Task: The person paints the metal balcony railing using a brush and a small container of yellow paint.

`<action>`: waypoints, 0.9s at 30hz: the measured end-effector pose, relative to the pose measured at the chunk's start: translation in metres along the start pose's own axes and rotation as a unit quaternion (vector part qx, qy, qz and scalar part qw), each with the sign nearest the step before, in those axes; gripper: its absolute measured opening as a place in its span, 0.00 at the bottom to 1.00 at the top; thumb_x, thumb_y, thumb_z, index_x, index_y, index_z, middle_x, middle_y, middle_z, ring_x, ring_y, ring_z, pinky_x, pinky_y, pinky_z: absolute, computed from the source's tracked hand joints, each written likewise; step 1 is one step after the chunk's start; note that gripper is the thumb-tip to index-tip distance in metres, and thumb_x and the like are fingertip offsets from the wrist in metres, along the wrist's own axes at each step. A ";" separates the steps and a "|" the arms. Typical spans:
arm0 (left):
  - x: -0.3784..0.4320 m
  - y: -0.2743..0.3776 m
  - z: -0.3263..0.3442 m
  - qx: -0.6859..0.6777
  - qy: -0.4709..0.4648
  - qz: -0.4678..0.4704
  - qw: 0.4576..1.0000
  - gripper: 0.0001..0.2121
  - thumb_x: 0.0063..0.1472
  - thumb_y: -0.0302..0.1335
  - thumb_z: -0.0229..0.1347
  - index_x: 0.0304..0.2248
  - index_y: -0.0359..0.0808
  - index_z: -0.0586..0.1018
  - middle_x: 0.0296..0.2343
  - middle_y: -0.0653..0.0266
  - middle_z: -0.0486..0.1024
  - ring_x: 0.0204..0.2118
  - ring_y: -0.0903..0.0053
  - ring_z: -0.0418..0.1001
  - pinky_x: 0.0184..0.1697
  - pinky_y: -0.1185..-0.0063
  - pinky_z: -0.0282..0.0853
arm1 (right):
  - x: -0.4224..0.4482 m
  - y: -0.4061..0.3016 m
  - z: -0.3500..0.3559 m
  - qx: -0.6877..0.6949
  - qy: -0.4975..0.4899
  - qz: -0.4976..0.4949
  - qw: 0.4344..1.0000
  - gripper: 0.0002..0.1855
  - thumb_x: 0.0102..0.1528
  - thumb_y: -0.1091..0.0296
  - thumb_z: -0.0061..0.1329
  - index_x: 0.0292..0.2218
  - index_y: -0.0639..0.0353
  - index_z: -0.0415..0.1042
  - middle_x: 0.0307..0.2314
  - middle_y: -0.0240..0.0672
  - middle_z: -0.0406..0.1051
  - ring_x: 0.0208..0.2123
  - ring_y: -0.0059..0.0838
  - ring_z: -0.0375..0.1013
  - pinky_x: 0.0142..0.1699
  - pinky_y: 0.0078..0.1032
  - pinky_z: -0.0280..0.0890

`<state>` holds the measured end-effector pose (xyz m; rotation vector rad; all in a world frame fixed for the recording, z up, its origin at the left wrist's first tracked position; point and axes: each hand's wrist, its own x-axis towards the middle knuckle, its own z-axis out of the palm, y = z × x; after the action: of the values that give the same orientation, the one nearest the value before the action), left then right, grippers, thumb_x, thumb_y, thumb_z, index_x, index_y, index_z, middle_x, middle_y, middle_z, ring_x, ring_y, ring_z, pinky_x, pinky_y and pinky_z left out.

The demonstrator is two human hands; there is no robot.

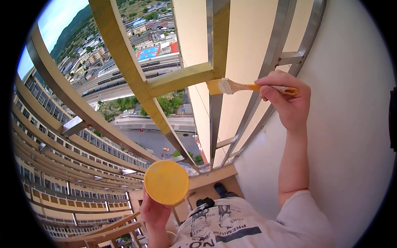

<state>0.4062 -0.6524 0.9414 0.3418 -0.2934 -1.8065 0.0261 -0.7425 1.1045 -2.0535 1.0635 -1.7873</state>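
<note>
My right hand point(287, 97) grips a flat paintbrush point(248, 87) by its orange and white handle. The yellow-coated bristles point(216, 87) meet an upright metal bar point(221, 46) just below where a short crossbar point(181, 77) joins it. Above the brush that upright is yellowish on its face, while bare grey metal shows below. The crossbar and the upright to its left point(130, 59) are coated as well, the latter down to about its lower third. In my left hand point(153, 210), low in view, is a round container point(167, 183) with a yellow top; whether this is paint or a lid, I cannot tell.
More bare metal bars point(276, 37) stand on the right, beside a white wall point(341, 108). Several others curve away on the left point(62, 83). Through the gaps, a street point(155, 141) lies far below. A wooden frame point(105, 232) is at lower left, near my feet point(220, 189).
</note>
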 end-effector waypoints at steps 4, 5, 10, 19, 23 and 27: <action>0.001 -0.006 0.011 0.019 0.018 0.005 1.000 0.19 0.69 0.31 0.39 0.57 0.37 0.64 0.56 0.56 0.65 0.58 0.64 0.66 0.58 0.63 0.67 | 0.004 0.000 -0.035 0.007 0.099 0.002 0.995 0.06 0.55 0.73 0.56 0.34 0.66 0.79 0.22 0.31 0.73 0.24 0.18 0.69 0.29 0.14 0.62; 0.001 -0.007 0.014 0.028 0.021 0.007 0.999 0.19 0.69 0.31 0.39 0.57 0.37 0.65 0.56 0.56 0.65 0.58 0.64 0.66 0.57 0.63 0.67 | 0.003 0.000 -0.034 0.027 0.072 0.000 0.997 0.06 0.55 0.73 0.56 0.34 0.66 0.79 0.22 0.31 0.73 0.24 0.18 0.69 0.29 0.14 0.62; 0.001 -0.010 0.012 0.014 0.034 0.007 0.999 0.19 0.69 0.31 0.39 0.57 0.36 0.64 0.56 0.55 0.65 0.57 0.64 0.66 0.56 0.65 0.69 | 0.004 0.010 -0.014 0.038 0.016 0.025 0.999 0.06 0.55 0.73 0.56 0.34 0.66 0.79 0.22 0.32 0.73 0.24 0.18 0.69 0.29 0.13 0.62; -0.001 -0.009 0.014 0.020 0.028 0.006 0.999 0.19 0.70 0.32 0.39 0.57 0.36 0.64 0.56 0.56 0.65 0.57 0.66 0.67 0.54 0.66 0.71 | -0.005 0.015 -0.006 0.052 0.032 0.027 0.998 0.05 0.55 0.76 0.55 0.35 0.66 0.78 0.22 0.32 0.73 0.23 0.18 0.69 0.27 0.13 0.63; -0.004 -0.008 0.011 -0.003 0.034 0.009 0.999 0.19 0.70 0.32 0.39 0.57 0.36 0.64 0.56 0.56 0.64 0.57 0.67 0.67 0.55 0.66 0.71 | -0.025 0.013 -0.031 0.164 0.069 0.099 0.979 0.08 0.49 0.79 0.58 0.34 0.68 0.78 0.24 0.36 0.75 0.21 0.19 0.71 0.27 0.15 0.68; -0.004 -0.012 0.014 0.032 0.048 0.017 0.998 0.20 0.70 0.32 0.39 0.57 0.36 0.64 0.56 0.56 0.64 0.57 0.66 0.66 0.54 0.66 0.71 | -0.039 0.010 0.005 0.225 0.032 0.127 0.966 0.07 0.49 0.80 0.59 0.34 0.69 0.78 0.21 0.38 0.75 0.23 0.22 0.75 0.27 0.16 0.71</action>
<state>0.3912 -0.6455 0.9507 0.4637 -0.2882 -1.7452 0.0267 -0.7261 1.0668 -1.5300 0.7973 -1.7707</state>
